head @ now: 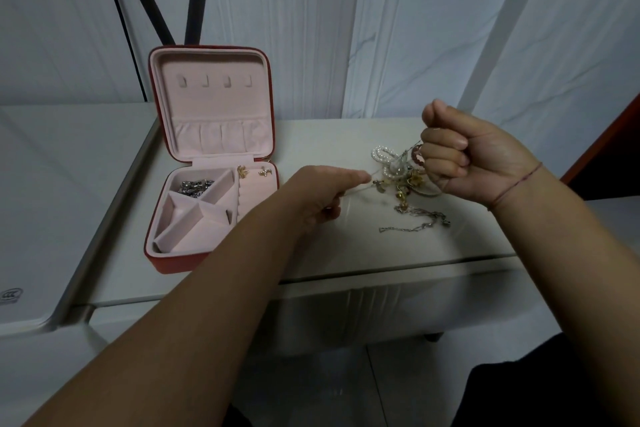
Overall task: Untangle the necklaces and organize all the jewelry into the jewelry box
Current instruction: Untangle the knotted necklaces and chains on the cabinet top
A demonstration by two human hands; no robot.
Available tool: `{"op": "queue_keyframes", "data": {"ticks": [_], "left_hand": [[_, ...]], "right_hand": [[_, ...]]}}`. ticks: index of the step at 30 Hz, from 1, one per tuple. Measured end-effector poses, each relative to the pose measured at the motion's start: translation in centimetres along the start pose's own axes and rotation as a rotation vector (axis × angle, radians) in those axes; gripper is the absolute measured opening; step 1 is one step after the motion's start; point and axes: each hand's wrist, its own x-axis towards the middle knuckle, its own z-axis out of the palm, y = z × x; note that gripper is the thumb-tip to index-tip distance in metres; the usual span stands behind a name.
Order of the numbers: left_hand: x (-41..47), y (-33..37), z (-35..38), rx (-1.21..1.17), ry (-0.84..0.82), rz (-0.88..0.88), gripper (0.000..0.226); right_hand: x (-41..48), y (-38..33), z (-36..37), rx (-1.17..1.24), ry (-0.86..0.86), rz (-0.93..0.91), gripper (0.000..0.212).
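A red jewelry box [173, 262] with pink lining stands open on the white table [346, 253], lid upright. A silver piece [195, 186] lies in its back compartment, and two gold earrings [252, 173] sit on the right pad. A tangle of necklaces [398, 172], with pearls, gold and pink beads, hangs just above the table to the right. My left hand [322, 198] pinches a thin chain and pulls it leftward out of the tangle. My right hand [464, 156] is fisted, gripping the tangle's right side. A loose silver chain [415, 225] lies on the table below.
The table's front edge runs just below the chain. A lower white surface [52, 201] adjoins on the left. White curtains hang behind, with dark stand legs [149, 0] at the upper left. A red thread circles my right wrist.
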Motion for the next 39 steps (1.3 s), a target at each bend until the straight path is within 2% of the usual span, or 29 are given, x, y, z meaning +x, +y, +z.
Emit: {"op": "queue_keyframes", "data": {"ticks": [5, 8, 11, 16, 20, 24, 27, 32, 39], "left_hand": [[-0.6, 0.6, -0.7, 0.163, -0.021, 0.092, 0.011], [-0.6, 0.6, -0.8, 0.242, 0.060, 0.142, 0.018], [-0.5, 0.3, -0.6, 0.236, 0.134, 0.190, 0.016], [-0.4, 0.6, -0.6, 0.043, 0.146, 0.241, 0.020], [-0.5, 1.1, -1.0, -0.180, 0.141, 0.194, 0.018], [-0.6, 1.7, -1.5, -0.513, 0.055, 0.151, 0.017], [-0.9, 1.9, -1.6, -0.635, -0.005, 0.158, 0.016], [-1.0, 1.9, -1.9, -0.550, -0.029, 0.179, 0.019], [-1.0, 1.5, -1.5, -0.283, 0.041, 0.147, 0.026]], "right_hand": [[-0.3, -0.4, -0.6, -0.067, 0.047, -0.014, 0.005], [-0.5, -0.5, -0.9, -0.208, 0.127, -0.018, 0.006], [-0.5, -0.3, -1.0, -0.342, 0.173, -0.015, 0.008], [-0.4, -0.2, -1.1, -0.476, 0.159, 0.016, 0.008], [-0.6, -0.2, -1.2, -0.614, 0.159, 0.097, 0.011], [-0.7, 0.1, -0.9, -0.814, 0.128, 0.201, 0.029], [-0.8, 0.1, -0.4, -0.877, 0.064, 0.261, 0.025], [-0.8, 0.2, -0.3, -0.879, 0.055, 0.239, 0.015], [-0.3, 1.0, 0.0, -0.489, 0.053, 0.015, 0.011]]}}
